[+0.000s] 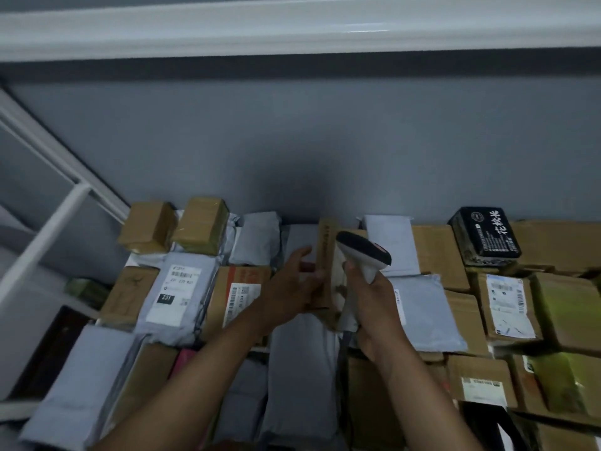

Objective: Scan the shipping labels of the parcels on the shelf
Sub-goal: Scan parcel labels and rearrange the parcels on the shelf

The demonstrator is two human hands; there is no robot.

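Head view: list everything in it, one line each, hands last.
cardboard boxes: many, brown, stacked across the shelf
poly mailers: several, grey, lying among the boxes
labelled mailer: one, grey with white label, left
black package: one, black with white print, back right
narrow carton: one, brown, centre, upright, gripped by the left hand
scanner: one, white and black, centre, gripped by the right hand
wall: grey, behind
left hand: on the carton
right hand: on the scanner's handle

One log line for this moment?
left hand: holds narrow cardboard box | right hand: grips barcode scanner | scanner: beside box
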